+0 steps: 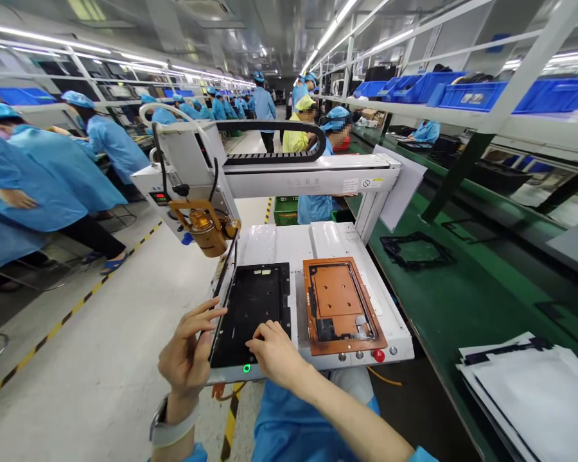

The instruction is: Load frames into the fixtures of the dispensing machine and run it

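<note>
Left hand [187,354] fingers spread, pinching; right hand [273,351] palm down, fingers curled.

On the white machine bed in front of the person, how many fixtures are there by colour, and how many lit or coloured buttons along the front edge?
Black fixture, with the left hand at its edge and the right hand on it: 1
Orange fixture: 1
Green lit button: 1
Red button: 1
Total: 4
</note>
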Tool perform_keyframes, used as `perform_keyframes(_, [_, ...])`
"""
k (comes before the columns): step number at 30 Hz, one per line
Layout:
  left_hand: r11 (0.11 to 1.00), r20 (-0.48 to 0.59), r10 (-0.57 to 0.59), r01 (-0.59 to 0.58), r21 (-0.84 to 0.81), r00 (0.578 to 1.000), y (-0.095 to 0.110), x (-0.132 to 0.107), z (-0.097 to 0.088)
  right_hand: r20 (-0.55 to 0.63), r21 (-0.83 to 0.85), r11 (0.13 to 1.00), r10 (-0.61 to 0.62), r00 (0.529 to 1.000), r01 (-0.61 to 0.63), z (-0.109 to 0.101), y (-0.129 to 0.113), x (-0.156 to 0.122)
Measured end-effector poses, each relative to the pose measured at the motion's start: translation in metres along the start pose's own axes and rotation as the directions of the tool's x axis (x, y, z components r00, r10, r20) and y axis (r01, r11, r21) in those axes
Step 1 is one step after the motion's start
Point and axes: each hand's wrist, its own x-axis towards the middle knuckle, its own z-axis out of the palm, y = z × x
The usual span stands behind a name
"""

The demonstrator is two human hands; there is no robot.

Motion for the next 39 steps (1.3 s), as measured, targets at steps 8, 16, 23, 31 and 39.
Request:
perform_keyframes(8, [0.999, 0.163, 0.044, -0.044, -0.005, 0.986, 0.008, -0.004, 0.011, -0.057, -0.160, 0.978, -0.144, 0.988, 0.133, 0.021, -0.016, -0.022])
perform_keyframes(16, [0.987, 0.432, 0.123, -0.155, 0.041, 0.894, 0.020, -0.025, 0.045, -0.570, 0.179, 0.942, -0.135, 0.810, 0.283, 0.022, -0.007, -0.090])
perform_keyframes(23, [0.993, 0.470, 0.095, -0.114, 0.011, 0.878, 0.046, -0.063, 0.068, -0.089, 0.836, 0.377, 0.810, 0.580, -0.398, 0.021, 0.040, -0.181])
perform_keyframes(31, [0.809, 0.347, -0.573, 0.445, 0.383, 0.743, 0.044, -0.120, 0.009, 0.273, 0.871, -0.146, 0.938, 0.214, -0.470, -0.005, 0.075, -0.177])
perform_keyframes(39, [0.222, 0.334, -0.942, 0.787, 0.576, 0.021, -0.005, -0.142, -0.015, 0.228, 0.880, -0.170, 0.970, 0.081, -0.443, 0.002, 0.074, -0.164])
